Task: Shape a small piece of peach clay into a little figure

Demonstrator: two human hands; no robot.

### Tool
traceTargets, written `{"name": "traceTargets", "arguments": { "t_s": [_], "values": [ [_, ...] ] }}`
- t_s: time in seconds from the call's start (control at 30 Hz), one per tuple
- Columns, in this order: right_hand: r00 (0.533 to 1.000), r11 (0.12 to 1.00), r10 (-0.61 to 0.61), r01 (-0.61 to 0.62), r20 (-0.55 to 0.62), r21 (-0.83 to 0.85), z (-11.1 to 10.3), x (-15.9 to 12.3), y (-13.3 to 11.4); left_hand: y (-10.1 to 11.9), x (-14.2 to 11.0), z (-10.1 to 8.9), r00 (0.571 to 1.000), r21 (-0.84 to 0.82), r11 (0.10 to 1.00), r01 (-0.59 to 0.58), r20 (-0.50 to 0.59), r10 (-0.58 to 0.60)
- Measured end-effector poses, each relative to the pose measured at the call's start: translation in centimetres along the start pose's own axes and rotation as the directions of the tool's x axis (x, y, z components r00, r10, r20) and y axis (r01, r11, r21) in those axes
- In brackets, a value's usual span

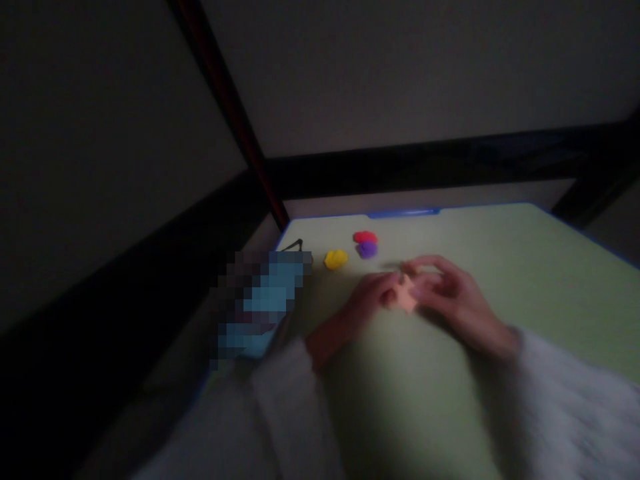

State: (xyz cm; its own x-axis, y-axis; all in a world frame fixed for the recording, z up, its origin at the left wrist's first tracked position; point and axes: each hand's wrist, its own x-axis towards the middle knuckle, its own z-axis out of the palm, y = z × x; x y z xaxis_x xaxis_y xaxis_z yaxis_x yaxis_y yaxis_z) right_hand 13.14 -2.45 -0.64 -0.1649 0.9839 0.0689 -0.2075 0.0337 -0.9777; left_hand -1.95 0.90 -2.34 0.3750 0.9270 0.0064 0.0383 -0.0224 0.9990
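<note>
A small peach-pink piece of what looks like modelling clay (407,297), with pointed edges like a star, is held between my two hands above the table. My left hand (367,300) has its fingers closed on the left side of the piece. On the right side, the thumb and fingers of my right hand (453,293) pinch it, with the index finger arched above. Farther back lie a yellow lump of clay (335,259), a purple lump (368,249) and a red lump (365,237); the purple one touches the red. Dim light and blur hide the fingertips' exact contact.
The pale green tabletop (525,267) has a blue rim, with a blue handle-like strip (405,213) at its far edge. At the left edge sits a pixelated light-blue item (270,293), with a thin black loop (299,244) behind it. Walls stand close behind.
</note>
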Motion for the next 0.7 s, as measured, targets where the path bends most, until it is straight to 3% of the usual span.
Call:
{"name": "traceTargets", "arguments": {
  "t_s": [0.13,0.27,0.4,0.6,0.7],
  "values": [
    [0.999,0.999,0.003,-0.005,-0.040,-0.047,0.3,-0.1,-0.4,0.0,-0.2,-0.1,0.998,-0.013,0.998,-0.066,0.005,0.066],
    [0.999,0.996,-0.011,0.009,-0.030,-0.091,0.4,-0.1,-0.6,0.4,-0.8,0.0,0.982,0.098,0.978,-0.186,0.047,0.182],
    [0.999,0.995,-0.033,0.033,0.000,-0.093,0.5,-0.1,-0.5,0.5,-1.1,0.0,0.978,0.126,0.970,-0.207,0.057,0.201],
    [1.000,1.000,-0.001,0.001,0.028,-0.013,0.1,-0.1,0.0,0.6,-1.0,0.1,0.968,0.113,0.962,-0.250,-0.011,0.253],
    [1.000,0.996,0.001,0.001,-0.025,0.084,-0.3,0.1,0.3,0.8,-1.0,0.3,0.960,0.140,0.951,-0.274,-0.018,0.279]
  ]
}}
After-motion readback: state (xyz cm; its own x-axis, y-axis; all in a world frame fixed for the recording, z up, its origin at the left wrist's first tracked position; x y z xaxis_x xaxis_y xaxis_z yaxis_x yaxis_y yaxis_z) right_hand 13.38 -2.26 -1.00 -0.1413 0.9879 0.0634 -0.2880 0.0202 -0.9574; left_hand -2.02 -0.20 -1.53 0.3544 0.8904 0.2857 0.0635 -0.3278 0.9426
